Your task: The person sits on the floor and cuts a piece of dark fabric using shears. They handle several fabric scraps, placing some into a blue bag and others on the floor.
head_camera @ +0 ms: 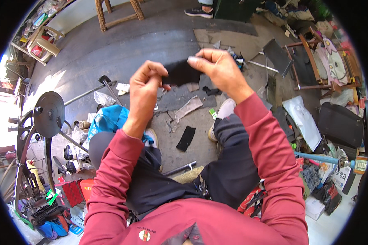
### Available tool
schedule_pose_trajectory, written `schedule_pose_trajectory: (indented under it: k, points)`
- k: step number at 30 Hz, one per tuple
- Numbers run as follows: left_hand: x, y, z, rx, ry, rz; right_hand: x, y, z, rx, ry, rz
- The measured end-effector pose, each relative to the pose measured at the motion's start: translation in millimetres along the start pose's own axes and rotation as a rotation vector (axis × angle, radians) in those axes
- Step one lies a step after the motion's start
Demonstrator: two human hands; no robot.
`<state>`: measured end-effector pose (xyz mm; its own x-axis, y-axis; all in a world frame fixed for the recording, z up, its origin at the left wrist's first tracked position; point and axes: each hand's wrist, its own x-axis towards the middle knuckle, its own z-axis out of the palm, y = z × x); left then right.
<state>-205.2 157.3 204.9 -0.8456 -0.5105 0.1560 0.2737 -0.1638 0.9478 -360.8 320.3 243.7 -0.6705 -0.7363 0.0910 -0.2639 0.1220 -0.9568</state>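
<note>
A piece of black fabric (182,73) is stretched between my two hands, above the floor in front of my knees. My left hand (147,80) grips its left end between thumb and curled fingers. At the upper right corner, my right hand (219,69) pinches it between thumb and forefinger. Below, a smaller black fabric strip (185,138) lies on the floor between my feet. A greyish scrap (188,108) rests a little farther off, near a crumpled black scrap (212,91).
A hand-cranked machine with a black wheel (49,114) stands at left, beside a blue bag (107,118). At right are a folding chair (317,61), a silver-white packet (302,122) and a dark case (340,125). Another person's shoe (199,13) shows at the top, near a wooden stool (119,23).
</note>
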Motion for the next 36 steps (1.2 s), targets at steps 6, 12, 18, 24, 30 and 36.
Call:
schedule_pose_trajectory:
  k: [6, 12, 18, 24, 30, 36]
  points:
    - [11, 9, -11, 0.198, 0.114, 0.106, -4, -3, -7, -0.256, 0.106, -0.129]
    - [6, 9, 0, 0.398, -0.238, 0.061, -12, -4, -2, -0.392, -0.208, -0.111]
    - [-1, 8, 7, 0.339, -0.315, -0.182, -12, -8, 1, -0.361, -0.223, -0.151]
    - [2, 2, 5, 0.290, -0.313, -0.253, -13, -14, 2, -0.358, -0.193, -0.160]
    - [4, 5, 4, 0.227, -0.333, -0.240, -13, -15, 2, -0.359, -0.142, -0.189]
    - [-2, 12, 12, 0.137, -0.303, -0.250, -12, -11, 5, -0.278, -0.196, -0.220]
